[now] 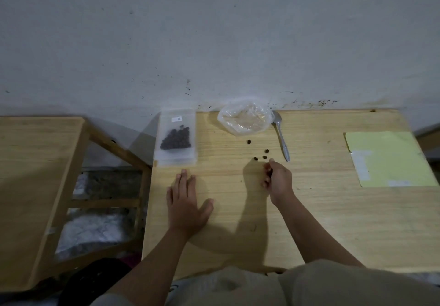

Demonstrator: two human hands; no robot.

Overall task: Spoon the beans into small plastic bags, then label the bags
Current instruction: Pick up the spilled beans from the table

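A clear plastic bag [176,136] filled with dark beans and bearing a small white label lies on a stack of empty bags at the table's far left. Several loose dark beans [264,157] lie scattered mid-table. A clear empty plastic container [245,121] stands by the wall, with a metal spoon [282,139] lying to its right. My right hand [277,178] hovers just below the loose beans, fingers curled, seemingly with beans in them. My left hand [185,201] rests flat on the table, fingers straight, just below the bag stack.
A yellow-green sheet [390,158] with white labels lies at the table's right. The wooden table [321,222] stands against a grey wall. A second wooden table [35,174] stands to the left across a gap, with bags below it.
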